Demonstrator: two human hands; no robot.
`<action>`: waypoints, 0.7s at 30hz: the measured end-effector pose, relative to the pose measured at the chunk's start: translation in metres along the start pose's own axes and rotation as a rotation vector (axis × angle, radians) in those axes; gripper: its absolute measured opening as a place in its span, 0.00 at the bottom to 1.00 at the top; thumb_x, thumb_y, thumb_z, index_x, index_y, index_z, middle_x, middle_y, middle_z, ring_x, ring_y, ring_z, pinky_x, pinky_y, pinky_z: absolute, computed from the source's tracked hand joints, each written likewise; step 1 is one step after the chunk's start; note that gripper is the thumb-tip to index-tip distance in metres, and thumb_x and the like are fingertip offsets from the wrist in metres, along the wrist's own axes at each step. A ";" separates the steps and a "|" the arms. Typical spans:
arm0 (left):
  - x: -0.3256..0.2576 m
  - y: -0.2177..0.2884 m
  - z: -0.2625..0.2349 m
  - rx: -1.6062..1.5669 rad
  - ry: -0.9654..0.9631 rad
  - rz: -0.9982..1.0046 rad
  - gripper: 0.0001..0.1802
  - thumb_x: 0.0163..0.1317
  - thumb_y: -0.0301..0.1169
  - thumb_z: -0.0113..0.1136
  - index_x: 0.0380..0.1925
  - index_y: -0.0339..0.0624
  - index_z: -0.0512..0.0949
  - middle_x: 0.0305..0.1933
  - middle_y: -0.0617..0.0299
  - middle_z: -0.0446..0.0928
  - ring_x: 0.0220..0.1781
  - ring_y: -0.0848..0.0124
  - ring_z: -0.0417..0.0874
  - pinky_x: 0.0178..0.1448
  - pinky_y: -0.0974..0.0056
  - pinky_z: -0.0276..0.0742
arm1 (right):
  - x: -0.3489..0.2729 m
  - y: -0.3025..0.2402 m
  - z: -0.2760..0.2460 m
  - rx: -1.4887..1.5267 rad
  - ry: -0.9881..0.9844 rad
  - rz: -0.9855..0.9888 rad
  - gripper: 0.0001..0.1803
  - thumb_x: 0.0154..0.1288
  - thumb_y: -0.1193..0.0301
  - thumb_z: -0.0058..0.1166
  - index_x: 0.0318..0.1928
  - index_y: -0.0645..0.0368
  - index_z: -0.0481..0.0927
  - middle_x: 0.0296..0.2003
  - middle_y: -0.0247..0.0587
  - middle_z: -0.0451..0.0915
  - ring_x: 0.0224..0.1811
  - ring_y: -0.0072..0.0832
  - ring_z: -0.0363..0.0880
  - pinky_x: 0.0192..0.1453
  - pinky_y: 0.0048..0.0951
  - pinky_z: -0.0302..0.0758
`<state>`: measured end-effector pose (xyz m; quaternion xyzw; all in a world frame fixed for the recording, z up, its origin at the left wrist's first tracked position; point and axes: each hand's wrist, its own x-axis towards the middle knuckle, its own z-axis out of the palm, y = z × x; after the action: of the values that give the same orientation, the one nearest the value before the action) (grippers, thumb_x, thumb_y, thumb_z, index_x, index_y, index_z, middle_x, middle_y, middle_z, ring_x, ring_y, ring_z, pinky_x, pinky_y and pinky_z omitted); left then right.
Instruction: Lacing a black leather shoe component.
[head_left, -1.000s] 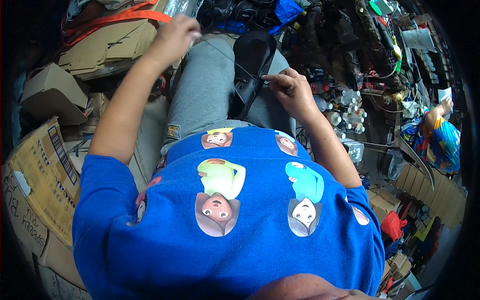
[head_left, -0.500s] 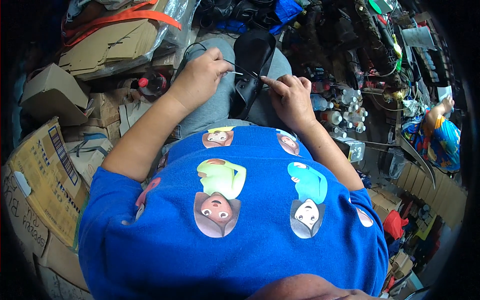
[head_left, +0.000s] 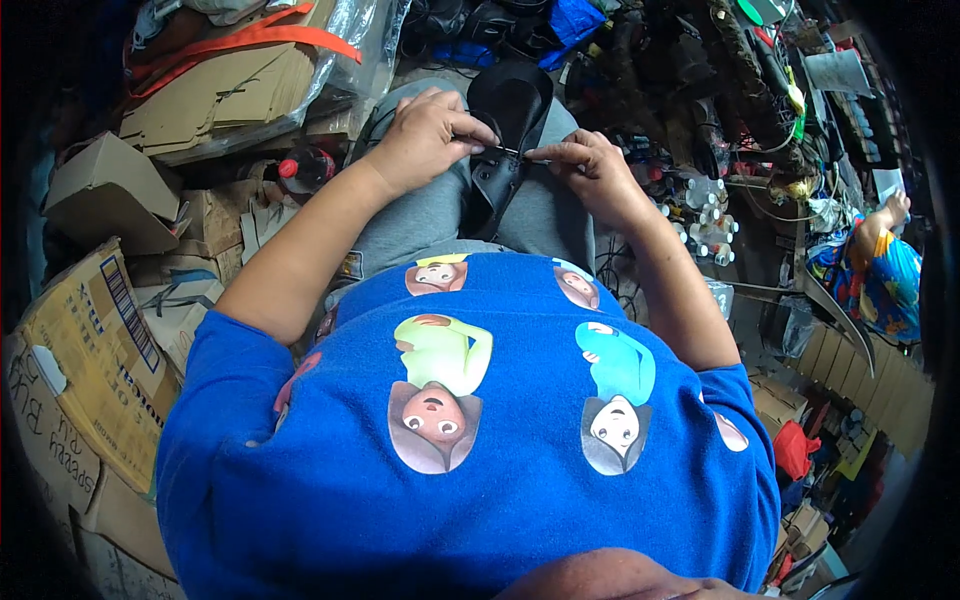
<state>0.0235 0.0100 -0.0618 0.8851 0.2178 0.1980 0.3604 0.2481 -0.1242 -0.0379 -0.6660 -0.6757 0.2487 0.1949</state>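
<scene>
A black leather shoe upper (head_left: 490,185) with round eyelets lies across my lap, its rounded end pointing away from me. My left hand (head_left: 432,132) pinches a thin dark shoelace with a pale tip (head_left: 508,149) just above the eyelets. From the other side, my right hand (head_left: 590,172) has its thumb and index finger closed at the same spot, where the lace runs to the fingertips. The remaining right fingers curl inward. My fingertips hide the exact eyelet that the lace is at.
Flattened cardboard (head_left: 225,95) under plastic and an open box (head_left: 110,195) crowd the left, with a red-capped dark bottle (head_left: 306,170). Small clear bottles (head_left: 708,225) stand at right. Further right, another person's hand (head_left: 896,208) and colourful clothing show beside a curved blade (head_left: 845,325).
My left hand has moved right and closer to the upper, bringing the lace tip toward my right fingertips. My right hand has shifted slightly, its wrist lifting away from me.
</scene>
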 end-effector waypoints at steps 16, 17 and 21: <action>0.001 -0.003 0.008 0.124 -0.041 0.004 0.10 0.50 0.33 0.65 0.33 0.62 0.86 0.29 0.70 0.72 0.43 0.69 0.72 0.53 0.60 0.58 | 0.011 0.009 -0.004 0.130 -0.120 0.075 0.24 0.52 0.82 0.49 0.43 0.40 0.86 0.31 0.33 0.76 0.40 0.28 0.73 0.52 0.30 0.71; 0.001 -0.003 0.007 0.121 -0.076 -0.029 0.09 0.50 0.34 0.65 0.32 0.64 0.86 0.31 0.69 0.75 0.47 0.68 0.73 0.55 0.58 0.56 | 0.011 0.010 -0.004 0.137 -0.120 0.057 0.24 0.52 0.82 0.50 0.43 0.40 0.86 0.30 0.33 0.76 0.39 0.27 0.72 0.52 0.29 0.71; 0.002 -0.003 0.008 0.116 -0.079 -0.022 0.08 0.51 0.34 0.64 0.32 0.63 0.86 0.30 0.69 0.74 0.46 0.68 0.73 0.54 0.58 0.56 | 0.013 0.016 -0.004 0.188 -0.139 0.044 0.22 0.53 0.82 0.52 0.44 0.41 0.86 0.30 0.33 0.75 0.39 0.27 0.72 0.51 0.29 0.71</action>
<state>0.0288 0.0090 -0.0691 0.9092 0.2240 0.1460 0.3191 0.2623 -0.1113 -0.0453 -0.6407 -0.6463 0.3610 0.2038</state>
